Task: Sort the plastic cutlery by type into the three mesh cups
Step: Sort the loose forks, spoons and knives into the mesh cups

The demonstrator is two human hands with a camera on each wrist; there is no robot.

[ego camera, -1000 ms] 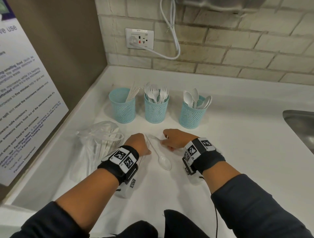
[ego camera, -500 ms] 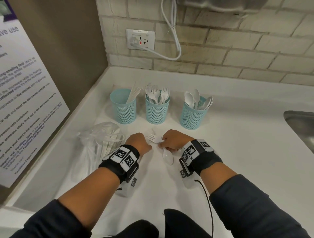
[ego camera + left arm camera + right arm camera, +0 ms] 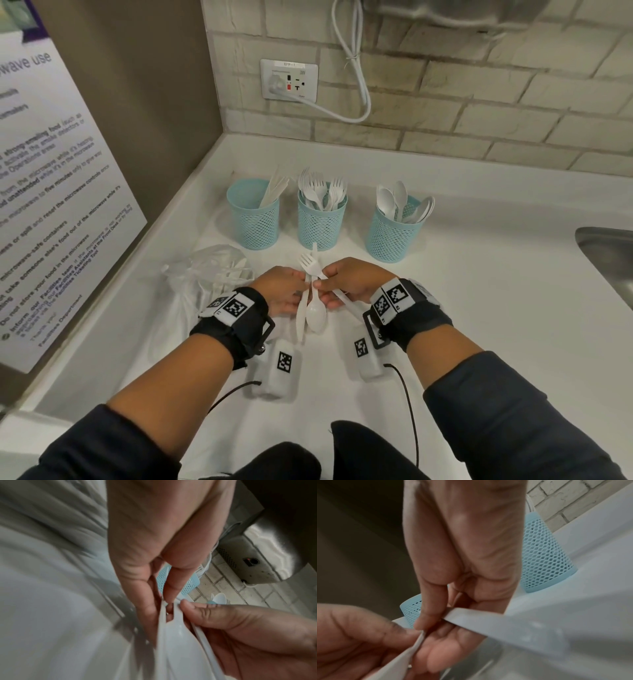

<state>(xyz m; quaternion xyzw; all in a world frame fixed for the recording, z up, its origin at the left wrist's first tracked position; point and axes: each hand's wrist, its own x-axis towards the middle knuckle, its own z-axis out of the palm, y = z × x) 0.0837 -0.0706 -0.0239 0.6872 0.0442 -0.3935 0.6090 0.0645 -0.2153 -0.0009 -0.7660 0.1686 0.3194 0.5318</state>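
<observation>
Three teal mesh cups stand in a row: the left cup [image 3: 253, 222] holds knives, the middle cup [image 3: 321, 224] forks, the right cup [image 3: 392, 236] spoons. Just in front of them my hands meet above the counter. My left hand [image 3: 294, 287] pinches a white spoon [image 3: 315, 317], bowl toward me, together with a second long white piece [image 3: 300, 320]. My right hand [image 3: 330, 279] pinches a white fork [image 3: 307, 263], tines up toward the cups, its handle running back under the palm. The right wrist view shows thumb and finger on that flat handle [image 3: 488, 620].
A clear plastic bag [image 3: 205, 277] with more white cutlery lies left of my hands. A steel sink [image 3: 609, 260] opens at the right edge. Tiled wall, outlet [image 3: 289, 80] and cable stand behind the cups; a poster wall closes the left side.
The spoon lay on the counter between my hands. Both hands closed on the cutlery and lifted it; the fork now points up toward the cups.
</observation>
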